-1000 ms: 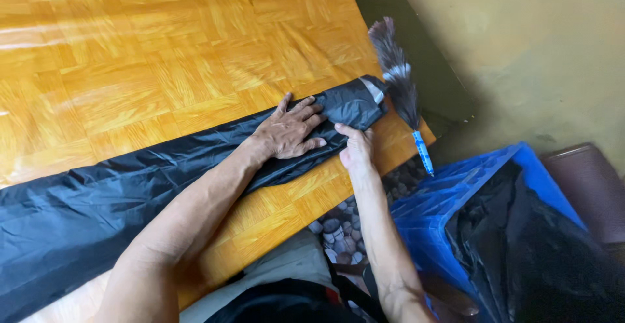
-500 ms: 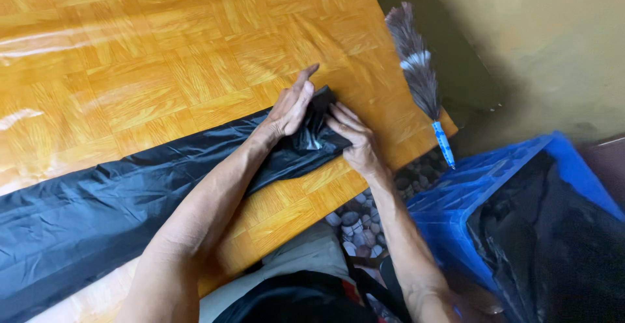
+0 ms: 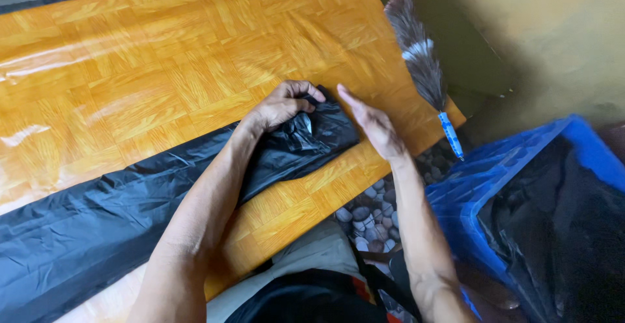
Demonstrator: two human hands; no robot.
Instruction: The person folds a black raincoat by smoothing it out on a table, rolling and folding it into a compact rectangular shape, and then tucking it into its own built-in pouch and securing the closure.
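A long black plastic bag (image 3: 111, 212) lies stretched across the wooden table (image 3: 130, 69), its right end folded over into a thick wad. My left hand (image 3: 283, 105) has its fingers curled on that folded end, gripping the plastic. Just to the right, my right hand (image 3: 371, 124) is held flat and edge-on with its fingers straight, beside the fold and holding nothing.
A grey feather duster (image 3: 420, 63) with a blue handle lies at the table's right corner, sticking out over the edge. A blue bin (image 3: 475, 186) lined with a black bag stands on the pebbled floor to the right. A wall rises behind it.
The bag's right end has been folded further leftward. My left hand went from lying flat to curling around the fold. My right hand lifted off the plastic and straightened.
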